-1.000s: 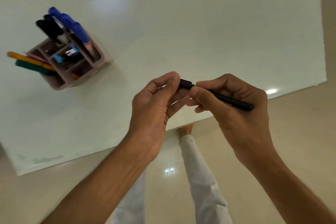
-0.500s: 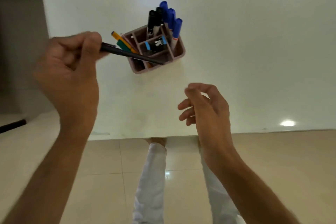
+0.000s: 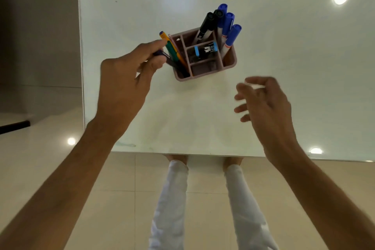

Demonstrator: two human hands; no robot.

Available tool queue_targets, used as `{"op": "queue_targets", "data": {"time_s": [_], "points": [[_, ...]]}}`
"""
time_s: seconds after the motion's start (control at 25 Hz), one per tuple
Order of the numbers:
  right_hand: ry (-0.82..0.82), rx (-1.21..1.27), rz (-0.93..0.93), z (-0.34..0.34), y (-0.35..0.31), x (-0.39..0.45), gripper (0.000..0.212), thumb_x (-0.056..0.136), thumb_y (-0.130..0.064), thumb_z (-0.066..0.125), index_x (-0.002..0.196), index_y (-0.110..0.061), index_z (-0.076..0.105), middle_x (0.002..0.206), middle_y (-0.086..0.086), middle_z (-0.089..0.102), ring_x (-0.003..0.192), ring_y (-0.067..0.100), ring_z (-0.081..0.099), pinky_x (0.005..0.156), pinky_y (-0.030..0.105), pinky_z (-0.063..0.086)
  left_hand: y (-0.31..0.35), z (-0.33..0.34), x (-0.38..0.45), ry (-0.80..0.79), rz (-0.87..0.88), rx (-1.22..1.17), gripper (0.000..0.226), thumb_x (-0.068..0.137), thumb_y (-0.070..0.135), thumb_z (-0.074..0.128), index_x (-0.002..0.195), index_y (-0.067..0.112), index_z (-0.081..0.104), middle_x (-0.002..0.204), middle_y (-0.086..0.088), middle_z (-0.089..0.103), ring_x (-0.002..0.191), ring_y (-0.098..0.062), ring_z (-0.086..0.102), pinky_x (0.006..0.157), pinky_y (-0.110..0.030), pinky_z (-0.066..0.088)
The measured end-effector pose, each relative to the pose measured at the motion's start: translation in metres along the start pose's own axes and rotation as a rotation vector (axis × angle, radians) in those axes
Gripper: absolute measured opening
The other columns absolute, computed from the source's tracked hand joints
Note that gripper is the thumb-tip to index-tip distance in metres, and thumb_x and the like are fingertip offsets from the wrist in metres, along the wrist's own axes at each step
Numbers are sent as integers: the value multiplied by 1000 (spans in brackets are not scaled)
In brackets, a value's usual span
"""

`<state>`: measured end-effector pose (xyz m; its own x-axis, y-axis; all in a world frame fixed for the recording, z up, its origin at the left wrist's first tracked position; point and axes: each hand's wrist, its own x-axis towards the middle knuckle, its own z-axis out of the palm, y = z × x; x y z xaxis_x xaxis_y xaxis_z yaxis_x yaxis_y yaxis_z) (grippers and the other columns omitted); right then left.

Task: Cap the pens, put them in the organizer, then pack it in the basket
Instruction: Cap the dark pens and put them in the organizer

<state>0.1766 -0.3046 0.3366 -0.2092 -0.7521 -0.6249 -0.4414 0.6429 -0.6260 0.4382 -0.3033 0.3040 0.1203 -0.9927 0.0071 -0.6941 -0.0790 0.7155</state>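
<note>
One view only, head-worn cam, so no overlap w/ other views. Scene is seen from above, angled steeply fwd and down. Left hand and right hand are framed close, forearms entering from bottom corners. Table is seen beyond the hands; floor and legs below them.

Both arms bare to past the elbow, no sleeves, watch, rings or bands visible on left hand or right hand. White trousers, slightly creased fabric, hems ending at the ankles. Feet mostly hidden, footwear can't tell.
</note>
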Motion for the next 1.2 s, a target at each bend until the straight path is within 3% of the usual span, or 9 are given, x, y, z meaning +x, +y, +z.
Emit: {"op": "queue_targets", "data": {"time_s": [0.16,0.24,0.32,0.4,0.52,0.64,0.88,1.08,1.2], "points": [[-27,-172,-109,11,-16,56,48,98,-46,60,141,-25,54,107,0,74,91,19,76,78,40,66,-9,12,-2,-21,-101,-24,36,111,34,56,142,19,68,105,0,81,90,-19,76,81,-31,61],[-49,-287,-142,20,-20,80,41,94,-40,56,127,-20,67,97,5,78,94,29,76,87,48,63,-7,18,-4,-28,-113,29,37,111,38,52,138,21,71,84,3,76,74,-19,69,65,-22,50],[-68,-326,-143,28,-19,92,32,97,-31,53,114,-11,72,91,12,79,85,33,77,79,44,66,3,20,-5,21,-204,-12,42,109,42,54,147,23,62,102,10,78,92,-3,72,79,-6,48],[-71,-294,-121,30,-15,96,28,100,-23,52,110,-6,72,91,15,79,79,32,79,69,31,66,9,23,-5,36,-181,48,51,110,44,54,159,30,45,128,6,76,110,-5,73,96,-22,56],[-53,-301,-117,29,-5,90,27,101,-22,52,108,-6,72,90,13,79,75,27,79,62,21,63,7,28,-8,-40,-1,315,56,111,37,50,165,31,34,129,-3,75,96,-27,76,85,-41,61],[-34,-274,-107,28,9,79,26,101,-24,53,105,-7,72,86,11,79,72,25,79,72,33,67,14,33,-16,-138,-52,264,76,109,35,55,169,33,9,149,3,64,98,-29,77,88,-43,61],[-51,-231,-38,16,46,52,28,102,-27,54,110,-6,71,88,9,79,74,26,79,81,42,66,24,43,-37,-216,108,403,70,108,30,55,169,20,21,143,-9,67,90,-33,73,73,-40,56],[-75,-243,-42,0,78,32,30,103,-26,55,116,-5,71,89,8,80,75,23,79,81,38,67,31,54,-63,-268,91,332,77,107,25,55,170,26,10,165,-5,46,136,-31,59,98,-44,54],[-111,-253,-38,-18,97,20,28,102,-27,57,113,-7,72,88,6,80,75,22,79,81,36,66,42,65,-90,-277,64,302,82,108,27,55,170,32,2,155,-9,57,120,-30,66,90,-43,56]]}}
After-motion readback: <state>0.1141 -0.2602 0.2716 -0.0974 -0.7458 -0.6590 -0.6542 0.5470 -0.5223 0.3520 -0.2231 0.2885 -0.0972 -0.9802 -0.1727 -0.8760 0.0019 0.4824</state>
